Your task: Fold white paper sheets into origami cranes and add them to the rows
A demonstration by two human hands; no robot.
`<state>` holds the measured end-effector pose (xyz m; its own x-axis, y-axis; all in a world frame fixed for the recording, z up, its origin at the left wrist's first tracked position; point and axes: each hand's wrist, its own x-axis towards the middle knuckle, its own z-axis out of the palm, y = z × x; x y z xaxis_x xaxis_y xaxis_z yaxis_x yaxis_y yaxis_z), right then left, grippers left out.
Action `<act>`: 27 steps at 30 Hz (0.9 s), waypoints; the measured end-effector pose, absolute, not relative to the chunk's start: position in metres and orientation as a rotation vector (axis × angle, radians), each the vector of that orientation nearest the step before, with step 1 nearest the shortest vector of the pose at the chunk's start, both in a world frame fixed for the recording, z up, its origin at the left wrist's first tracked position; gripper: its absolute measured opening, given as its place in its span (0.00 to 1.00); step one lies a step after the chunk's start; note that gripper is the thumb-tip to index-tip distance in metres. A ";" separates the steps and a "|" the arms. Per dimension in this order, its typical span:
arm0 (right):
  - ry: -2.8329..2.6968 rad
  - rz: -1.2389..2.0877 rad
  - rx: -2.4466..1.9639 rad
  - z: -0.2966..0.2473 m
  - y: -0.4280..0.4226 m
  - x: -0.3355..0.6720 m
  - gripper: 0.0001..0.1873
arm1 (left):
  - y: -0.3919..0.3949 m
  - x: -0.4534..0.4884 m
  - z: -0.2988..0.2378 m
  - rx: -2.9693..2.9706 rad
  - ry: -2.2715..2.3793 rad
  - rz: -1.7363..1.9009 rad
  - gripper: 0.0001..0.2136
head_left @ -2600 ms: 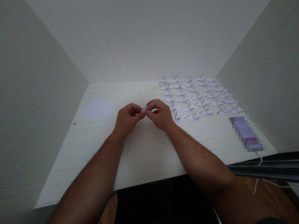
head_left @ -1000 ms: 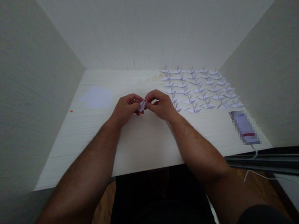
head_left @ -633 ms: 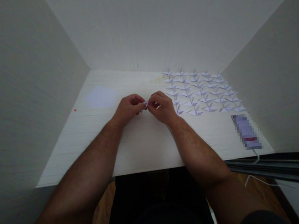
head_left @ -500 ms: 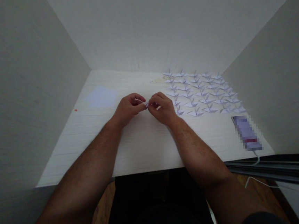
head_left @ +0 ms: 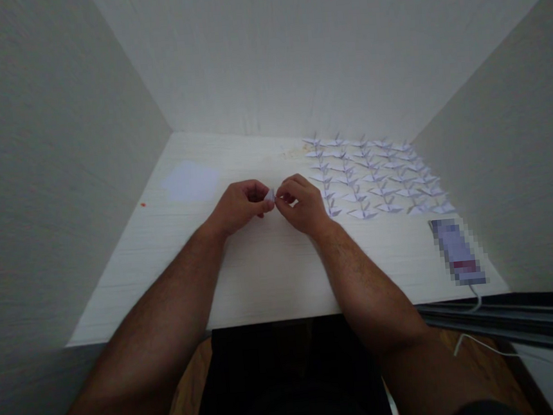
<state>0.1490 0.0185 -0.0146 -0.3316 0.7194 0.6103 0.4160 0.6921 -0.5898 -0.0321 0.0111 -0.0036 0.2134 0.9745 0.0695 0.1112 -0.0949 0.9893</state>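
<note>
Between my two hands, over the middle of the white table, is a small folded piece of white paper. My left hand pinches it from the left between thumb and fingers. From the right, the thumb and forefinger of my right hand are pinched at the paper's right edge. Most of the folded shape is hidden by the fingers. Just right of my right hand stand several rows of white paper cranes.
A stack of white paper sheets lies at the back left, with a small orange speck beside it. A blurred-out phone with a white cable lies near the right front edge. Walls enclose the table's back and sides.
My left hand's fingers have closed in around the folded paper, and more of the white paper shows between the hands. My right hand stays pinched at its edge. The view has shifted slightly.
</note>
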 end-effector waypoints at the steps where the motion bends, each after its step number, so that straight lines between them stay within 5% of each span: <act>1: -1.974 0.414 -0.882 -0.014 0.018 0.149 0.03 | 0.012 -0.033 -0.004 1.455 1.098 1.052 0.10; 27: -1.797 0.657 -1.076 -0.008 0.015 0.145 0.04 | 0.010 -0.026 -0.010 1.772 1.155 1.343 0.08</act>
<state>0.1450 0.0145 -0.0078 -0.2040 0.8787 0.4317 0.3926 0.4774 -0.7861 -0.0264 0.0103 -0.0096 0.0979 0.9069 0.4098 0.2699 -0.4206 0.8662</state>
